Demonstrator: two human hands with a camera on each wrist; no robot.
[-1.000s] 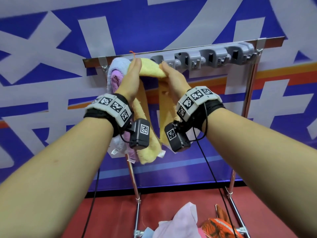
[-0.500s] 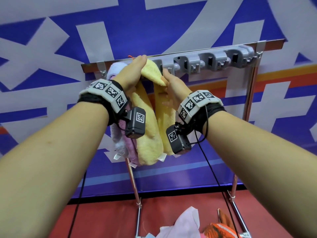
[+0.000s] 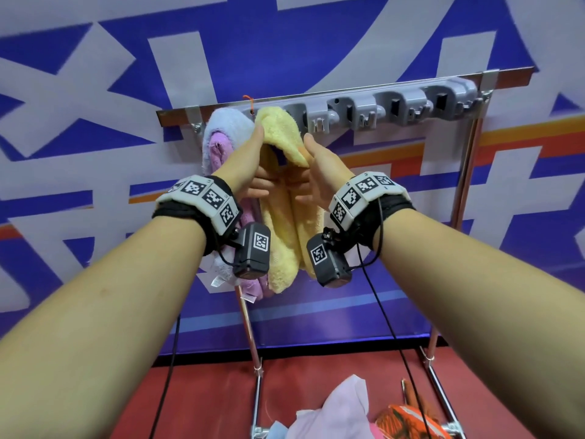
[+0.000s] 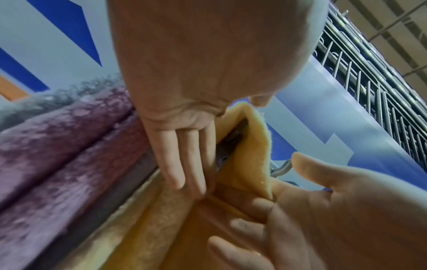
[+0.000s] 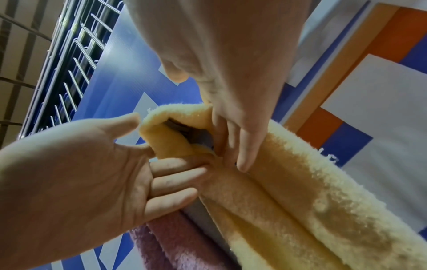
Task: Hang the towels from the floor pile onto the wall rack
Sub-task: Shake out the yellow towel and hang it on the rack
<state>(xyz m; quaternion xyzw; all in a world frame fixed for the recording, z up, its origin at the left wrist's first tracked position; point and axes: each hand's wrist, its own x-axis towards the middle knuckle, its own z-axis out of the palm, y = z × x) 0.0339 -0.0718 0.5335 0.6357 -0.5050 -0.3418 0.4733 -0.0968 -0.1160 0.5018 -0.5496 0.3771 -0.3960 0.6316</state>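
While the yellow towel (image 3: 278,198) hangs between them, left hand (image 3: 245,172) and right hand (image 3: 319,175) — fingers straight — touch it.

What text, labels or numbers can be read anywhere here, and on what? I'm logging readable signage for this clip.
No text reads in full.
Wall banner: huge white strokes of characters, cropped, not readable as words.
Wristband markers and wrist camera markers: black-and-white square codes, no letters.
Care tags at the hanging towels' lower edge: too small to read.
Grey hook rack and yellow towel: no print visible.
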